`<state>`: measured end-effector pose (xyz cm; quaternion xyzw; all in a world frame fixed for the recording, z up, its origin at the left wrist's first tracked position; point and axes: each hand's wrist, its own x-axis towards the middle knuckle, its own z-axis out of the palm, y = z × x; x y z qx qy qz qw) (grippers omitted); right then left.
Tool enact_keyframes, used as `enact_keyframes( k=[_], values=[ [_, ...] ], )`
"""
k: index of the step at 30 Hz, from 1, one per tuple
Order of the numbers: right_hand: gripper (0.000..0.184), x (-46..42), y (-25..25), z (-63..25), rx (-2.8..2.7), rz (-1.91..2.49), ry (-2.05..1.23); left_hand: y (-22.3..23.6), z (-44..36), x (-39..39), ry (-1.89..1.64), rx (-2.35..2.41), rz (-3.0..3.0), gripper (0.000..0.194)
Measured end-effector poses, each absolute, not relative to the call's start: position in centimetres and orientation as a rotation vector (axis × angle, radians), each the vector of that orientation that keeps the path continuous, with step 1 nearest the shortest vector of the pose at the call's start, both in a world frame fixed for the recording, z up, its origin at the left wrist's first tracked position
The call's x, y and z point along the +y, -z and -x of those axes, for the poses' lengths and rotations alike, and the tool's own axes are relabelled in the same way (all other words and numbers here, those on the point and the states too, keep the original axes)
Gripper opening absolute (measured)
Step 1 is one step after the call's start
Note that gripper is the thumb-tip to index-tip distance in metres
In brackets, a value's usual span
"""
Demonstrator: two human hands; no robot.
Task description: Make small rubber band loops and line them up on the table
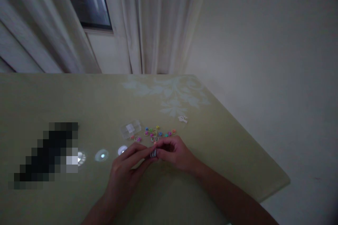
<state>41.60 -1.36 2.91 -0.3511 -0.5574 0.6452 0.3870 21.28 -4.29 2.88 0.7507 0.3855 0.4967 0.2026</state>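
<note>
Low over the table, my left hand [132, 163] is closed, its fingertips pinching a small bundle of pale bands [153, 153]. From the other side, my right hand [175, 153] meets it with thumb and index finger bent together at the bundle's edge. Whether the right fingertips hold a separate small piece is hidden. A tiny orange piece [155, 143] shows just above the fingertips. Beyond the hands lie several small rings [151, 135] with pink, blue, green and yellow tops. Farther right is a ring with an orange top [173, 131].
A clear plastic box [131, 129] with a pale label lies left of the rings. A small white piece [182, 119] lies behind them to the right. A dark, pixelated object [47, 156] occupies the left of the table [87, 102]. The table's right edge slants toward a wall.
</note>
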Motion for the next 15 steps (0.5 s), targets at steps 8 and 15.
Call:
enact_keyframes(
  k=[8,15],
  values=[
    [0.022,-1.02,-3.19,-41.81,-1.328,0.857,-1.785,-2.83,-20.8,-4.02,-1.327,1.065,-2.167,0.033],
    [0.029,-0.77,-3.08,-42.1,-1.378,0.954,-1.78,-3.21,-20.92,-4.05,-1.298,1.053,-2.188,0.031]
  ],
)
